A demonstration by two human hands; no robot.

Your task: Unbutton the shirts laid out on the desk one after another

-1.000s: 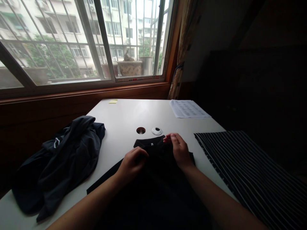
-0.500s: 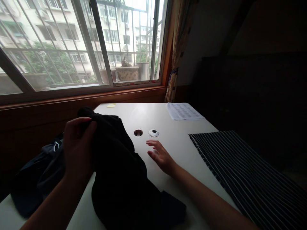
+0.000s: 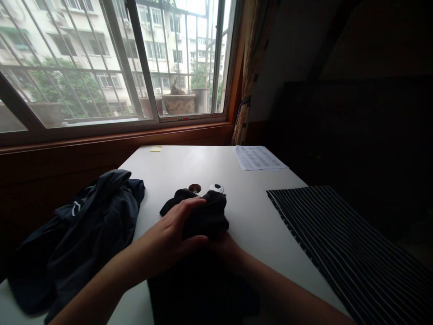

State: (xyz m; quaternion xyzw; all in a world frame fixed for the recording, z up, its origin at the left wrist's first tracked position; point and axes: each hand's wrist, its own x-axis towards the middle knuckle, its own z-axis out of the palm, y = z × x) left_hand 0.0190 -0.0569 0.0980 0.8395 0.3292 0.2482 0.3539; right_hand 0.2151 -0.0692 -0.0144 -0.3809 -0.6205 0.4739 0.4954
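A black garment lies bunched on the white table in front of me, and its lower part runs toward the near edge. My left hand rests on top of the bunch, with the fingers laid over the cloth and the thumb pressed against its side, gripping it. My right hand reaches in from the right. Only its wrist shows, because the fingers are tucked under the black cloth.
A crumpled dark blue garment lies at the table's left. A black cloth with white stripes covers the right side. Beyond the black garment are a cable hole and its white cap. Farther back lie a printed sheet and a yellow note.
My left hand had lifted the black garment up to the left and has now brought it back down onto the table in a bunch. My right hand, which was open on the table, has slid under the cloth.
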